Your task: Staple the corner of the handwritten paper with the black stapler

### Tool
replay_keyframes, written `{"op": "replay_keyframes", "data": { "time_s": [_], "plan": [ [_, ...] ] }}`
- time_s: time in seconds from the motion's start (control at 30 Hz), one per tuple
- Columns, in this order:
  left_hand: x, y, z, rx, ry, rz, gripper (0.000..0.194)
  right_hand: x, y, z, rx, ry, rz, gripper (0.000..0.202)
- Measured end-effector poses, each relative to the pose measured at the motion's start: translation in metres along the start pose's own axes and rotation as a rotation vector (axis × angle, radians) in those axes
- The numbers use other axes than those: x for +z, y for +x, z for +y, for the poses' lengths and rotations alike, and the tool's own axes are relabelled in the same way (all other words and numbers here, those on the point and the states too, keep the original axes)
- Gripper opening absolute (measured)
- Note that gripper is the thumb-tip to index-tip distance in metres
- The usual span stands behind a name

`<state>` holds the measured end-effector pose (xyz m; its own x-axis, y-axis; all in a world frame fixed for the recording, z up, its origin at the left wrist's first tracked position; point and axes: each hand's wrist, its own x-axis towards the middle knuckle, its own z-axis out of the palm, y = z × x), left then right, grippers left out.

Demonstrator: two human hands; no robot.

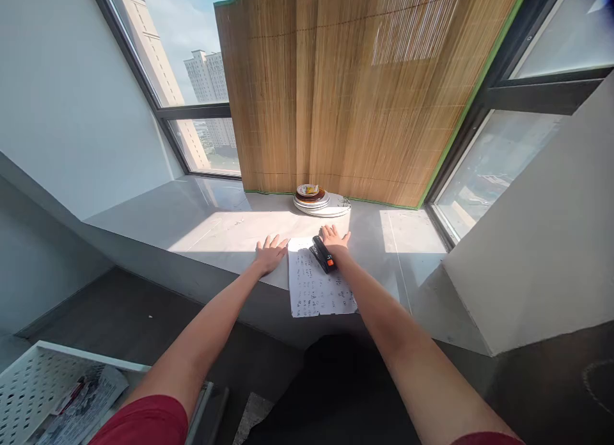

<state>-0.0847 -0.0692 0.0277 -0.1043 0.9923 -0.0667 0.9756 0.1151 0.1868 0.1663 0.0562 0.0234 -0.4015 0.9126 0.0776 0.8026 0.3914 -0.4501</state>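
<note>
Basket (pixel 19 394), white and pierced with holes, is nearest us at lower left, cut off by the edge of our view; papers (pixel 81 410) and a slim red thing (pixel 71 394) lie in it, the print too small for us to read. Our red sleeves (pixel 144 422) are cut off too, and dark clothing (pixel 336 394) fills the bottom middle, hiding part of the floor (pixel 115 317). Ahead of us runs the sill (pixel 225 221), and on it lies the sheet (pixel 316 291), its near end passing the sill's front edge. We see rows of handwriting but cannot make out the words, and our right forearm covers some of the sheet's right side. The stapler (pixel 322 254), black with an orange patch, lies aslant on the sheet, close beside our right hand (pixel 336 238). That hand is palm down, fingers spread; we cannot tell whether it touches the stapler. Our left hand (pixel 272 253) rests flat and empty just left of the sheet, apart from the right. Beyond, plates (pixel 311 204) stand stacked near the blind's foot, topped by something yellow that we cannot identify. The blind (pixel 364 112) covers much of the window (pixel 196 112), partly hiding the buildings (pixel 206 74) outside
</note>
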Motion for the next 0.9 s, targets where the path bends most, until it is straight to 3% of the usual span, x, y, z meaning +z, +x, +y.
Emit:
{"op": "replay_keyframes", "data": {
  "time_s": [0.2, 0.63, 0.8, 0.9],
  "plan": [
    [0.0, 0.002, -0.009, 0.0, -0.066, 0.041, 0.066, 0.005, 0.002, -0.007, 0.003, 0.031, 0.011, 0.059],
    [0.001, 0.007, -0.019, -0.021, -0.236, 0.209, 0.063, 0.028, 0.005, -0.053, 0.008, 0.003, 0.053, 0.065],
    [0.006, 0.012, -0.021, 0.008, -0.281, 0.238, 0.06, 0.031, -0.008, -0.056, 0.073, -0.071, 0.133, 0.07],
    [0.009, 0.013, -0.021, 0.043, -0.294, 0.261, 0.059, 0.024, -0.023, -0.045, 0.123, -0.148, 0.159, 0.07]
  ]
}}
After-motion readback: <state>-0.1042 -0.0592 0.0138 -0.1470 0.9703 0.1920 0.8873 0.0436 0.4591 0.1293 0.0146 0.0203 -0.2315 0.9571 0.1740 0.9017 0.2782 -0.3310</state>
